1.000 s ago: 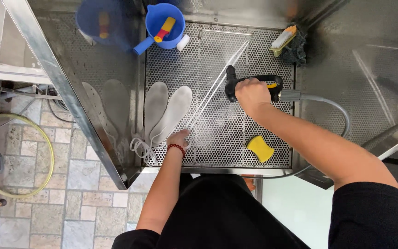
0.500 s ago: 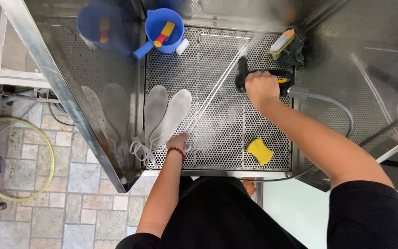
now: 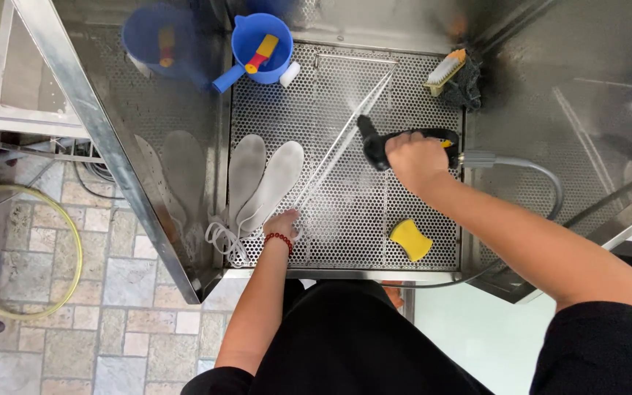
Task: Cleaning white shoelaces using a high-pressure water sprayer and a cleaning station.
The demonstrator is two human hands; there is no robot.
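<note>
The stainless-steel wash cabinet with its perforated metal floor takes up most of the view, its polished left wall mirroring what lies inside. A grey flexible hose is seen curving in from the right to a black spray gun, which is wrapped tightly by the right hand, fingers curled closed round the grip. A thin jet of water is seen as a pale diagonal streak across the perforations, running from the far rim down towards the near left.

Two pale grey shoe insoles are laid flat side by side on the left of the floor, toes pointing away, with a tangle of white shoelaces just beside their heels. The left hand, marked by a red bead bracelet, is pressed down at the heel of the right insole; whether the edge is pinched or merely pinned cannot be told.

For a clean rinse, the insole would best be kept pinned flat, and the jet swept at a shallow angle from toe to heel, with fingers kept out of the stream.

Smaller items are noted: a blue plastic scoop holding a red-and-yellow brush at the back, a yellow-backed scrubbing brush far right, and a yellow sponge near the front edge.
</note>
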